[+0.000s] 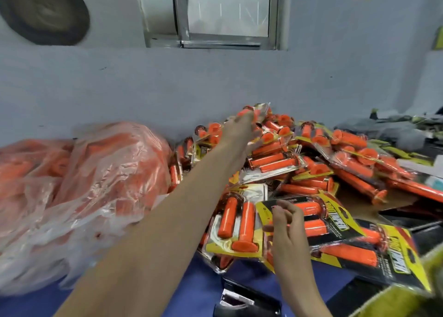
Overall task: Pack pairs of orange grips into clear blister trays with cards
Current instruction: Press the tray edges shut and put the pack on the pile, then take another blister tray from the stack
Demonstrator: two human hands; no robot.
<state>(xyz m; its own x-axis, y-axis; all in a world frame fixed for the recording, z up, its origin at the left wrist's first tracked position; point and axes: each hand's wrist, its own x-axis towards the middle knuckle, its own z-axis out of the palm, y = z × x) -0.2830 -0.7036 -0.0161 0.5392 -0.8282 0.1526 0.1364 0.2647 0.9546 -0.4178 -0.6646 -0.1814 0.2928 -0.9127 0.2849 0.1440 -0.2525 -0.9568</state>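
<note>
Head cam. L hand (244, 127) stretched far fwd, motion-blurred, fingers curled round pack (260, 109) at top of pile (311, 165). Pile of finished packs spreads below and to right of L hand, backed against wall (215, 84). R hand (287, 225) close in, fingers loosely curled, nothing gripped. It hovers over carded pack (335, 223), black-yellow card. Contact unclear. Plastic bag (96, 173) w/ loose orange grips (16, 170) sits left of L arm. Stapler (239, 300) on blue table (196, 280), just below R wrist.
</note>
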